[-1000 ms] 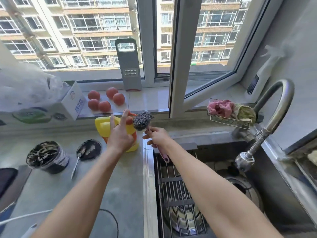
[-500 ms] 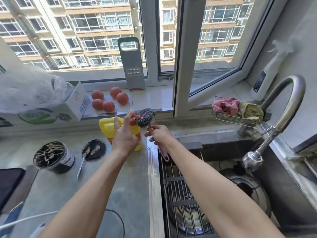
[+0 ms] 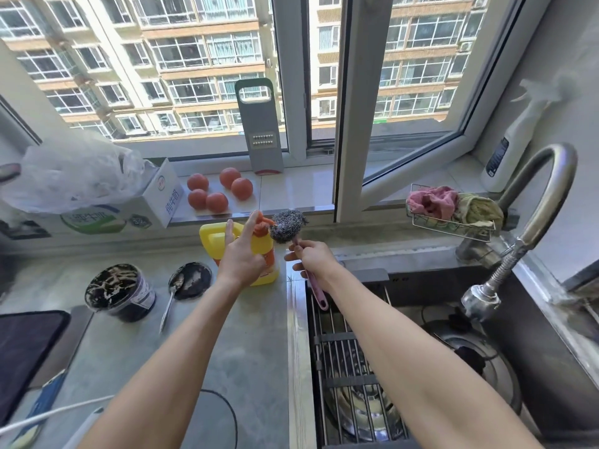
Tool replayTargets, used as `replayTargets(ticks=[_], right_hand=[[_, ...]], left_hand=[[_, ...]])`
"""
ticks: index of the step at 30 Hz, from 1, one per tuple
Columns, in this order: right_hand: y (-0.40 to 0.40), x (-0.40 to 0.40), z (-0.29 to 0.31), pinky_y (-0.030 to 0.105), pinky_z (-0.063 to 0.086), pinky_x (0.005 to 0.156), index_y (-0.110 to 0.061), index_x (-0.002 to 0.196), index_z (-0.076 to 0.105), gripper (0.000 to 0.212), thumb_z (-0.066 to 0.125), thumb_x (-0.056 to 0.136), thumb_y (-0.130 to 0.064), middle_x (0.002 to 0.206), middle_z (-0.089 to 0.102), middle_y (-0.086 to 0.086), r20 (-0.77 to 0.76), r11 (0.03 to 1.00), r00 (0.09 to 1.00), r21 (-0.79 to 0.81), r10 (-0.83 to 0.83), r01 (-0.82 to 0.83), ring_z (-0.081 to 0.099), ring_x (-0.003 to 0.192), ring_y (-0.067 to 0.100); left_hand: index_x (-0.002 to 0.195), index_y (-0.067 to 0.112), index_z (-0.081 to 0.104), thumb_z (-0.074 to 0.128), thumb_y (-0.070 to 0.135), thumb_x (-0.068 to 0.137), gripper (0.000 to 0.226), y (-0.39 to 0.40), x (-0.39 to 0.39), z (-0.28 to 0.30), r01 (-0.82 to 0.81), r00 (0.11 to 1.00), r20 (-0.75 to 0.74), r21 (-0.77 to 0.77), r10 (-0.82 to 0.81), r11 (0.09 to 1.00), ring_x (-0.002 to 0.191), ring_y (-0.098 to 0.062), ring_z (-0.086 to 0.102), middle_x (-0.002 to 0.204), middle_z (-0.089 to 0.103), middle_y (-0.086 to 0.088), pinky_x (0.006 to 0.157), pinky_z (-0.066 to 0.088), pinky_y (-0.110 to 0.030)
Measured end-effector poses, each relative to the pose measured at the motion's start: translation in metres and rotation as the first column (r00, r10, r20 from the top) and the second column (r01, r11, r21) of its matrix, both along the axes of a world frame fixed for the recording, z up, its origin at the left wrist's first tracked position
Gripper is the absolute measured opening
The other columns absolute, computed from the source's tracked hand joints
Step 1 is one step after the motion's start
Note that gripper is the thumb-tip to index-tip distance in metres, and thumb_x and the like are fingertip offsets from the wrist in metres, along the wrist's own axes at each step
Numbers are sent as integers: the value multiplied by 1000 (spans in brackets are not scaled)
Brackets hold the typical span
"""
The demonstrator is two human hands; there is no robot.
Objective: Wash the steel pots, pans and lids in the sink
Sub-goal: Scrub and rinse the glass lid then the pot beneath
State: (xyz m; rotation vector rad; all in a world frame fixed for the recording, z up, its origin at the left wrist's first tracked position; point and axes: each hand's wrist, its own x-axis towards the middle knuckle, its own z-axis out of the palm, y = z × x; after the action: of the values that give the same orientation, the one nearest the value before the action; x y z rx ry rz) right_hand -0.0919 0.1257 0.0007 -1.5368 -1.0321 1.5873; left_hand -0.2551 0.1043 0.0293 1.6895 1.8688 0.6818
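Over the counter edge, the right hand [image 3: 312, 257] grips a pink-handled steel wool scrubber [image 3: 287, 226], its fuzzy grey ball right by the orange pump of the yellow soap bottle [image 3: 259, 247]. Straight fingers of the left hand [image 3: 241, 257] press that pump. Under the sink rack [image 3: 343, 354] lies something shiny, maybe a steel pot [image 3: 363, 409].

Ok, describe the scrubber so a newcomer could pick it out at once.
Start at the window sill, then drop to the yellow bottle standing on the counter below it. Just right of its orange pump, the right hand holds the scrubber: a grey steel-wool ball on a pink handle, the only wiry thing there.
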Motion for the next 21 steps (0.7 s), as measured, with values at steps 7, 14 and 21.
replayTargets(ticks=[7,14,21], right_hand=[[-23,31,2,24,36,53,-7,118,62,21,47,105,-12,92,71,4,-45,1000,999,-10,-7,7,53,60,13],[-97,103,-21,22,42,54,-9,110,62,17,45,106,-11,90,71,5,-87,997,995,-43,54,-58,54,62,13],[-168,226,-60,25,45,61,-8,104,63,14,50,103,-6,84,72,6,45,995,995,-51,89,-86,63,69,27]], left_hand=[[148,28,48,59,4,91,63,-35,14,6,-175,971,196,195,137,965,111,-21,60,121,67,-5,93,51,-38],[106,20,72,65,6,94,20,-92,71,-23,-140,930,349,55,113,989,89,-13,73,89,76,3,84,58,-31],[101,27,71,68,11,94,18,-137,166,-55,-40,936,345,-88,68,995,82,-13,70,87,74,5,68,50,-18]])
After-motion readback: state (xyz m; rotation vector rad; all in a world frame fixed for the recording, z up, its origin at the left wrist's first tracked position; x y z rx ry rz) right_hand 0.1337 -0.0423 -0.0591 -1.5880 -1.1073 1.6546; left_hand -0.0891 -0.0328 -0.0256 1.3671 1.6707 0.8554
